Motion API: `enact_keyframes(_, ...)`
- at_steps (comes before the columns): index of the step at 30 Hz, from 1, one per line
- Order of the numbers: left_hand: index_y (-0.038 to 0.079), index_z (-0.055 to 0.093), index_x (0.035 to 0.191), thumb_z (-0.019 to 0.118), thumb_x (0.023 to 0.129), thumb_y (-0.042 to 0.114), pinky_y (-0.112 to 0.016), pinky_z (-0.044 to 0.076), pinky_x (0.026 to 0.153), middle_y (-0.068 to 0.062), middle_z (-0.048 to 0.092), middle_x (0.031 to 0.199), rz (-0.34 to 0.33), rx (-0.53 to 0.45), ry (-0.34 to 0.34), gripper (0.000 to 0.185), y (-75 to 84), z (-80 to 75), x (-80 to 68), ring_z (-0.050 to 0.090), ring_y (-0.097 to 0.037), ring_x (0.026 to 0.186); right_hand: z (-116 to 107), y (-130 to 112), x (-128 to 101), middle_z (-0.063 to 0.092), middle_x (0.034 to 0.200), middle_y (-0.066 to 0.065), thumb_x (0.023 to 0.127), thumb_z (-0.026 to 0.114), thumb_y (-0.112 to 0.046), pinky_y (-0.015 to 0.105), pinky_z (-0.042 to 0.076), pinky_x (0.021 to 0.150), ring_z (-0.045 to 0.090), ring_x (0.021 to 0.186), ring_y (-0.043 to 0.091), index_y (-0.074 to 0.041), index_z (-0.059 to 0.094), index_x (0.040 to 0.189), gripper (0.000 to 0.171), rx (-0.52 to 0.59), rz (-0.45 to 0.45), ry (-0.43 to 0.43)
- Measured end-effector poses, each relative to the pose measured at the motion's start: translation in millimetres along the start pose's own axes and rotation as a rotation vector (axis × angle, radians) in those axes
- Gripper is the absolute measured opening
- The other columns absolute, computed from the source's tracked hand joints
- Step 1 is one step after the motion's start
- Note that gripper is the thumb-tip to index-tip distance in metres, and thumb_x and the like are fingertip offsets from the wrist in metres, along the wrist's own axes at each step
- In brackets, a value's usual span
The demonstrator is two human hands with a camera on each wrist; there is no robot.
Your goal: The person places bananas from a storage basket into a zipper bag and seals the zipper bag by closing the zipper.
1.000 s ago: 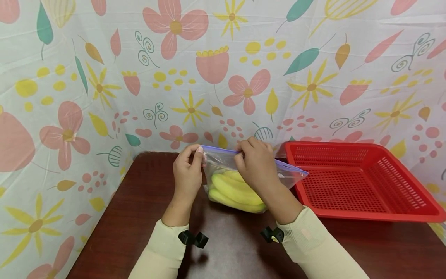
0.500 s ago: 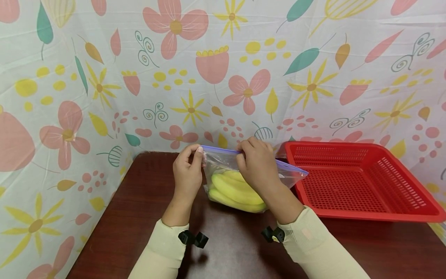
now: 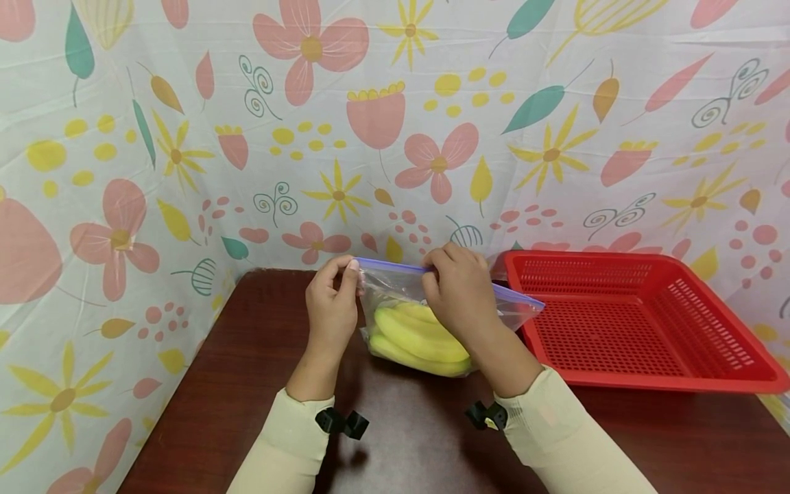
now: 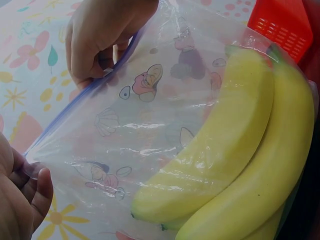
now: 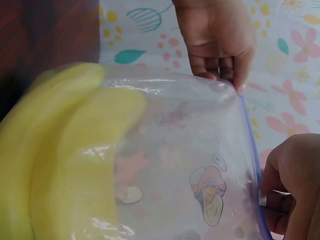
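Observation:
A clear zip-top bag (image 3: 385,285) with a purple zip edge stands on the table with several yellow bananas (image 3: 420,336) inside. Printed cartoon figures and shells show on its film in the left wrist view. At the bag's upper left corner, my left hand (image 3: 332,302) pinches the end of the zip between thumb and fingers. My right hand (image 3: 459,291) grips the purple zip edge (image 5: 252,135) near its middle, fingers curled over it. Part of the bag and bananas is hidden behind the right hand and wrist. The zip's right end sticks out over the basket's near left side.
A red plastic basket (image 3: 654,381) with perforated walls stands on the right, close to the bag. The dark brown table (image 3: 407,439) reaches back to a flower-printed cloth (image 3: 370,171) that hangs behind and at the left.
My right hand has slid slightly to the right along the zip edge, still gripping it. The left hand keeps its hold on the corner, and the bananas stay in place.

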State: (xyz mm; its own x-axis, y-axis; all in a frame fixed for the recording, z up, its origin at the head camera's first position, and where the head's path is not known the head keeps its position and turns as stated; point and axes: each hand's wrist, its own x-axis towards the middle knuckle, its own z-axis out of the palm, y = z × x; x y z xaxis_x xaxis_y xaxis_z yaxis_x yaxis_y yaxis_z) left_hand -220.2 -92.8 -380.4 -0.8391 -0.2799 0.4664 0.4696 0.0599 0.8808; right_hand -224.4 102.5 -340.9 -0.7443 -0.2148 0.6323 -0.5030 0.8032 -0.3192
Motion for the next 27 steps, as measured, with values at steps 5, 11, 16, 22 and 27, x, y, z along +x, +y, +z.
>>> enact_keyframes(5, 0.000, 0.070, 0.099, 0.062, 0.101, 0.019, -0.022, 0.053, 0.062, -0.020, 0.060, 0.081, 0.016, 0.007, 0.000, 0.020, -1.9, -0.8, 0.5, 0.057, -0.014, 0.067, -0.6, 1.8, -0.7, 0.068, 0.092, 0.009, 0.089, 0.054, -0.008, 0.050, 0.045, 0.091, 0.064, 0.091, 0.030, -0.007, 0.072, 0.088, 0.018, -0.009, -0.003, 0.003)
enact_keyframes(11, 0.000, 0.069, 0.099, 0.062, 0.101, 0.018, -0.023, 0.054, 0.062, -0.020, 0.060, 0.081, 0.021, 0.006, -0.002, 0.019, -1.7, -0.7, 0.4, 0.057, -0.016, 0.067, -1.4, 3.1, -1.6, 0.068, 0.091, 0.009, 0.089, 0.053, -0.009, 0.050, 0.046, 0.089, 0.063, 0.088, 0.030, -0.007, 0.071, 0.086, 0.019, -0.027, -0.017, 0.020)
enact_keyframes(16, 0.001, 0.069, 0.099, 0.062, 0.101, 0.019, -0.025, 0.054, 0.061, -0.020, 0.060, 0.080, 0.024, 0.010, -0.001, 0.020, -2.9, -0.5, 0.8, 0.057, -0.017, 0.067, -2.6, 4.2, -1.4, 0.068, 0.089, 0.008, 0.089, 0.053, -0.010, 0.050, 0.046, 0.089, 0.063, 0.086, 0.030, -0.008, 0.071, 0.085, 0.019, -0.045, -0.014, 0.019)
enact_keyframes(22, 0.000, 0.070, 0.098, 0.062, 0.102, 0.019, -0.024, 0.054, 0.062, -0.021, 0.060, 0.081, 0.014, 0.000, 0.002, 0.021, -2.6, -0.2, 0.8, 0.057, -0.017, 0.068, -3.8, 6.4, -1.2, 0.068, 0.088, 0.009, 0.089, 0.053, -0.012, 0.051, 0.046, 0.090, 0.063, 0.087, 0.031, -0.007, 0.071, 0.084, 0.019, -0.069, -0.006, 0.005)
enact_keyframes(27, 0.000, 0.069, 0.098, 0.061, 0.102, 0.019, -0.023, 0.054, 0.062, -0.021, 0.060, 0.080, 0.016, 0.004, 0.004, 0.021, -2.4, -0.2, 0.9, 0.057, -0.017, 0.068, -5.1, 7.7, -1.7, 0.068, 0.086, 0.009, 0.088, 0.053, -0.014, 0.050, 0.047, 0.088, 0.063, 0.085, 0.031, -0.006, 0.070, 0.083, 0.020, -0.094, -0.009, 0.006)
